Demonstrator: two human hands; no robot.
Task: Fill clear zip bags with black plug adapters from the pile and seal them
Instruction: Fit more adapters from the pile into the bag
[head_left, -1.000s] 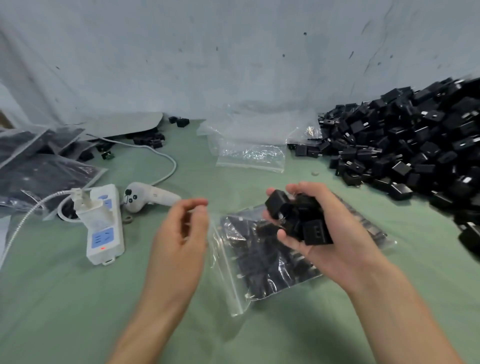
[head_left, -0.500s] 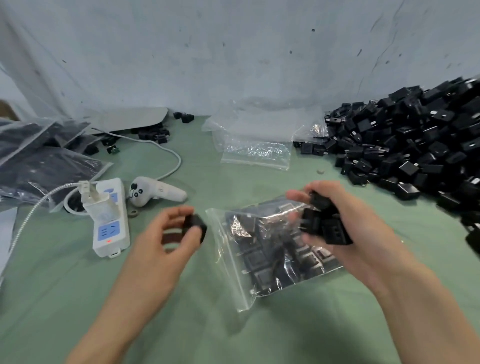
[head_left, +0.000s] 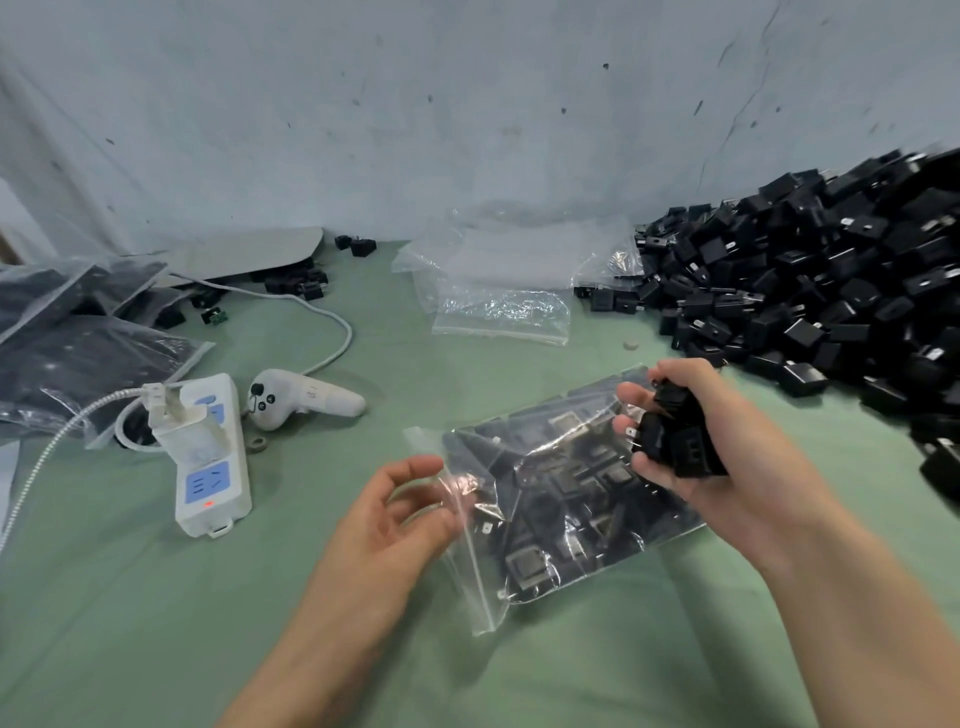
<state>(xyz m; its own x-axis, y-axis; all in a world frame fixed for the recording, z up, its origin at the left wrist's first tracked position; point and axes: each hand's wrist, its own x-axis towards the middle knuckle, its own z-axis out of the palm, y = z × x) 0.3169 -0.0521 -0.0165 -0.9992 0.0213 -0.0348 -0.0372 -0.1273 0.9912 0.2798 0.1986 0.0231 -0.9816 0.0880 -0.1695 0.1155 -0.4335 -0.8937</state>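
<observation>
Zip bag (head_left: 571, 499) part-filled, mouth toward L.
R hand (head_left: 727, 467) clamped on adapters (head_left: 675, 447) (hard, light, loose); L hand (head_left: 400, 519) curled at lip, pinch unclear. Film prob. limp, slick: grip by lip.

No legible word, brand or number is showing anywhere in frame. A small dark mark on the white controller (head_left: 306, 397), left of centre, is looking like two characters but is too blurred to read. The blue panels on the white power strip (head_left: 213, 467), lower left, are showing only socket slots, and a red indicator light is glowing near its lower end.
</observation>
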